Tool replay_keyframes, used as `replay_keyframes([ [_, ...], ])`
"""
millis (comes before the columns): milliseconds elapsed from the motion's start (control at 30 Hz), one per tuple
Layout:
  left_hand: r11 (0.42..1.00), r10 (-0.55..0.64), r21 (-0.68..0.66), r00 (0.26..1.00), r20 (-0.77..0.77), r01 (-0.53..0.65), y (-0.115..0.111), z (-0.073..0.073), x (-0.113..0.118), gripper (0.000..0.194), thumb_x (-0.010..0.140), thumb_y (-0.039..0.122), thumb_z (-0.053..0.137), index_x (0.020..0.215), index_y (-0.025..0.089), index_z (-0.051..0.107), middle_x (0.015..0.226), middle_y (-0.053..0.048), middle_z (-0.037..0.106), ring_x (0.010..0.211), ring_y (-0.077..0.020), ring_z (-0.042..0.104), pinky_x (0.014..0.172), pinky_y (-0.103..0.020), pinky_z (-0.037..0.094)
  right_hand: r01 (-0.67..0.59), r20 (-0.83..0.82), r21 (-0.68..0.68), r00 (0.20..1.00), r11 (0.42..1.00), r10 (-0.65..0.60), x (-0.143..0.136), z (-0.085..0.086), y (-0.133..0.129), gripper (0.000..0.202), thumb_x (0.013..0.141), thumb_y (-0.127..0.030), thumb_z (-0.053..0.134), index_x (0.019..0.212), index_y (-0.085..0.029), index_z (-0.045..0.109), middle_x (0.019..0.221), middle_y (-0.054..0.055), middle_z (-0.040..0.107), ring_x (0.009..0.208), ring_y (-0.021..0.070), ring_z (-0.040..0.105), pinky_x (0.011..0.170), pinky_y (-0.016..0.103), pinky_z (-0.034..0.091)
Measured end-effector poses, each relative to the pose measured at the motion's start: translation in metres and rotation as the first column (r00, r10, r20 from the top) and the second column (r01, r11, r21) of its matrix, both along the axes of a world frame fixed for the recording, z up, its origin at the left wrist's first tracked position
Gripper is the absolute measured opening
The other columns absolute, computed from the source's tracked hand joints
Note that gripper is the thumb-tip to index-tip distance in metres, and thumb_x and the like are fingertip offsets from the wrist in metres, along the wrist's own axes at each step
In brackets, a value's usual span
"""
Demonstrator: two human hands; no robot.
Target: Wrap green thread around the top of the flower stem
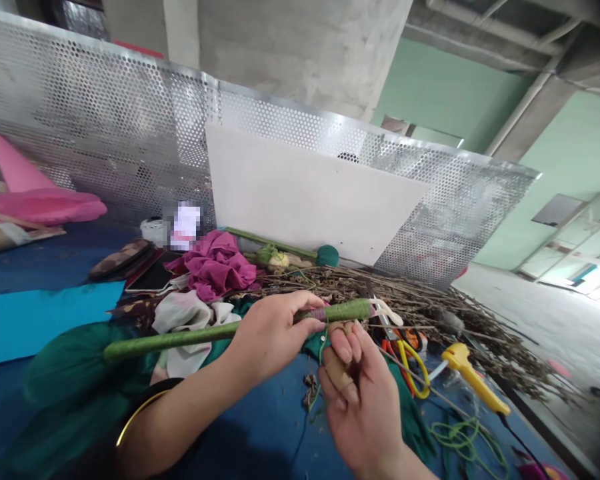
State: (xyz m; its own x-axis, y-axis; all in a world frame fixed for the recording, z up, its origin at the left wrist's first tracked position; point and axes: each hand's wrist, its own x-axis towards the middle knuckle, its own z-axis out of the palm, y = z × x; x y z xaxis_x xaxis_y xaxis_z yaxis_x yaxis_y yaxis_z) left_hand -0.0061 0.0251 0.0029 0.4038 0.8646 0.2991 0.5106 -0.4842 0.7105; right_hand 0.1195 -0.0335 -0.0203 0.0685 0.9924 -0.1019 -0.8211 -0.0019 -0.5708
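Note:
A long stick wrapped in green thread (180,339) lies slantwise across the view, its pale bare tip at the right end. My left hand (273,333) is closed around it near a purple-tinted band, thumb below and fingers over the top. Below the wrapped end, my right hand (355,380) has its fingers curled, with tan tape on some of them. Green thread runs down from the stick beside these fingers, which seem to pinch it. Dark green fabric (75,360) surrounds the stick's left end.
Dried stems (380,287) lie along the back. Scissors with yellow handles (413,370), a yellow glue gun (475,380) and loose green thread (470,440) sit at right. Magenta cloth (220,263), a blue sheet (50,317) and a pink piece (40,203) are left. A perforated metal screen (115,107) stands behind.

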Motion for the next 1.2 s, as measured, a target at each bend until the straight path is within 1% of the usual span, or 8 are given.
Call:
replay_keyframes([
  [133,0.993,-0.096,-0.058,0.993,0.067,0.1,0.002,0.009,-0.008,0.016,0.083,0.022,0.058,0.096,0.021,0.069,0.095,0.002,0.074,0.089,-0.0175,0.065,0.078,-0.025,0.045,-0.066,-0.078,0.021,0.995,0.998,0.067,0.001,-0.002,0.001,0.029,0.085,-0.031,0.058,0.063,-0.018,0.046,0.062,-0.009,0.04,0.035,0.0009,0.009,0.029,0.013,0.017],
  [300,0.991,-0.087,-0.098,0.994,0.073,0.094,0.0,0.017,-0.013,0.018,0.085,0.025,0.055,0.097,0.02,0.067,0.088,0.001,0.072,0.08,-0.0175,0.064,0.073,-0.026,0.045,-0.223,-0.204,0.01,0.954,0.975,0.22,0.008,-0.008,0.006,0.025,0.083,-0.027,0.057,0.063,-0.018,0.045,0.06,-0.01,0.035,0.035,0.0014,0.009,0.029,0.015,0.018],
  [533,0.932,-0.185,-0.274,0.962,0.203,0.237,0.001,0.015,-0.011,0.017,0.085,0.024,0.054,0.098,0.018,0.062,0.075,0.0,0.064,0.071,-0.0156,0.059,0.068,-0.026,0.045,-0.256,-0.257,0.007,0.934,0.967,0.249,0.013,-0.015,0.02,0.022,0.074,-0.01,0.056,0.059,-0.017,0.042,0.055,-0.01,0.039,0.034,0.0006,0.014,0.029,0.013,0.017],
  [667,0.878,-0.228,-0.36,0.936,0.268,0.317,0.001,0.01,-0.008,0.01,0.082,0.018,0.055,0.092,0.017,0.057,0.072,0.001,0.063,0.068,-0.0138,0.057,0.065,-0.025,0.045,-0.319,-0.087,0.037,0.943,0.947,0.321,0.015,-0.019,0.03,0.018,0.074,-0.009,0.057,0.062,-0.016,0.046,0.05,-0.01,0.039,0.034,0.0005,0.01,0.03,0.01,0.018],
  [833,0.851,-0.244,-0.407,0.936,0.253,0.332,0.002,0.007,-0.005,0.004,0.081,0.017,0.056,0.084,0.017,0.054,0.067,0.003,0.062,0.065,-0.0123,0.056,0.063,-0.024,0.043,-0.362,0.062,0.031,0.931,0.932,0.36,0.026,-0.022,0.041,0.011,0.078,-0.014,0.062,0.07,-0.015,0.055,0.048,-0.012,0.036,0.036,0.0015,0.009,0.03,0.009,0.018],
  [967,0.825,-0.277,-0.442,0.934,0.224,0.351,0.002,0.008,-0.006,0.005,0.08,0.02,0.059,0.081,0.017,0.055,0.066,0.002,0.065,0.06,-0.0105,0.055,0.061,-0.022,0.042,-0.425,0.172,0.032,0.894,0.904,0.414,0.036,-0.02,0.047,0.02,0.08,-0.024,0.067,0.066,-0.014,0.056,0.058,-0.006,0.048,0.037,0.0016,0.025,0.031,0.012,0.019],
  [1067,0.808,-0.313,-0.481,0.94,0.14,0.34,0.002,0.01,-0.006,0.009,0.081,0.024,0.058,0.081,0.016,0.06,0.067,0.002,0.065,0.047,-0.0066,0.042,0.048,-0.02,0.032,-0.469,0.274,0.068,0.858,0.881,0.435,0.043,-0.017,0.051,0.027,0.075,-0.03,0.073,0.06,-0.013,0.058,0.063,-0.002,0.052,0.047,0.0056,0.042,0.04,0.016,0.033],
  [1200,0.78,-0.364,-0.52,0.928,0.075,0.348,0.001,0.01,-0.005,0.018,0.082,0.028,0.056,0.077,0.014,0.067,0.056,0.005,0.052,0.041,-0.0052,0.033,0.041,-0.02,0.024,-0.477,0.386,0.123,0.831,0.87,0.401,0.049,-0.019,0.054,0.031,0.07,-0.032,0.077,0.052,-0.014,0.059,0.062,-0.001,0.051,0.06,0.0111,0.049,0.058,0.023,0.042],
])
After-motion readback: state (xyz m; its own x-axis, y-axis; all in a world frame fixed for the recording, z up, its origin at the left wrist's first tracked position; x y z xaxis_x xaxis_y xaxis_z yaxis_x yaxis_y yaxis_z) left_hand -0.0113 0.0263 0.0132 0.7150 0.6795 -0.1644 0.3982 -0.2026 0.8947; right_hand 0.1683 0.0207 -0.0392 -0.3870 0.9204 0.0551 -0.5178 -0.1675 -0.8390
